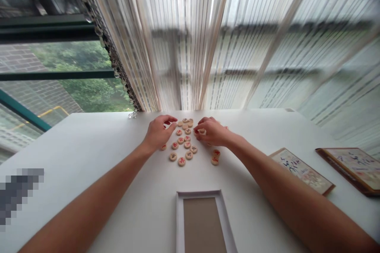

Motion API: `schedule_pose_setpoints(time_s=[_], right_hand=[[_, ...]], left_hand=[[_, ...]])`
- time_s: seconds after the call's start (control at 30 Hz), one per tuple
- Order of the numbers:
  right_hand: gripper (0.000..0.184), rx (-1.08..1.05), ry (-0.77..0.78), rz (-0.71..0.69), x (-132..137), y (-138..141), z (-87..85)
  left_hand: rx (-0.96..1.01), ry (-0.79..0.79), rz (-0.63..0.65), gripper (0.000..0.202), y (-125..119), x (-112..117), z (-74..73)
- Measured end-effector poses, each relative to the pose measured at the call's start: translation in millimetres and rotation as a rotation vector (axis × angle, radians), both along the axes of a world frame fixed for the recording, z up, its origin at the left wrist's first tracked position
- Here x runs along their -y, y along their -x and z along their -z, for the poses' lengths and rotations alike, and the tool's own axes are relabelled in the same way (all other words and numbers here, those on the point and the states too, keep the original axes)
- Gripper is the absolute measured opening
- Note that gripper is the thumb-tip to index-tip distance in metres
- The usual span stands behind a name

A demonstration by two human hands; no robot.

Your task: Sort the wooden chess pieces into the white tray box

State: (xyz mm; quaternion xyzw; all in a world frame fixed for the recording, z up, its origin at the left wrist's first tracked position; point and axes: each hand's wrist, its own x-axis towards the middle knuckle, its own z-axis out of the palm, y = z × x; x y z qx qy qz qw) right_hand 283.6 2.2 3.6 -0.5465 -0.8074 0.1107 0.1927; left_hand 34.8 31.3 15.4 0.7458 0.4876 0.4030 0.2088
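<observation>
Several round wooden Chinese chess pieces (pixel 181 140) with red or black characters lie scattered on the white table (pixel 127 213). A few lie blank side up in the far group, where some overlap. My left hand (pixel 158 131) is at the left of that group, thumb and fingers curved and apart, fingertips beside a blank piece (pixel 180 124). On the right, my right hand (pixel 212 131) reaches over other pieces, its fingers bent downward and spread. One piece (pixel 202 131) shows between its thumb and fingers; whether they touch it is unclear. The right hand partly hides pieces beneath and behind it.
An open shallow box part (pixel 179 221) with a brown bottom lies close to me. At the right are two flat printed boxes or lids (pixel 303 168), (pixel 353 166). String curtains (pixel 190 67) hang behind the table's far edge. A pixelated dark patch covers the left side.
</observation>
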Motion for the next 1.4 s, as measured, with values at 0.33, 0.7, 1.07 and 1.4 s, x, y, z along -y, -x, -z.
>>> schedule_pose_setpoints(time_s=[0.33, 0.7, 1.07, 1.4], right_hand=[[0.007, -0.162, -0.065, -0.061, 11.4, 7.5, -26.8], [0.048, -0.806, 0.132, -0.221, 97.3, 51.9, -22.8], [0.035, -1.153, 0.299, 0.019, 152.1, 52.8, 6.6], [0.021, -1.234, 0.282, 0.012, 160.5, 61.3, 5.9]], left_hand=[[0.274, 0.101, 0.097, 0.024, -21.5, 16.4, -16.9], [0.506, 0.52, 0.433, 0.04, 8.7, 109.4, -6.3], [0.695, 0.643, 0.534, 0.023, 1.3, 141.2, 14.8], [0.724, 0.615, 0.468, 0.019, 6.5, 149.4, 14.8]])
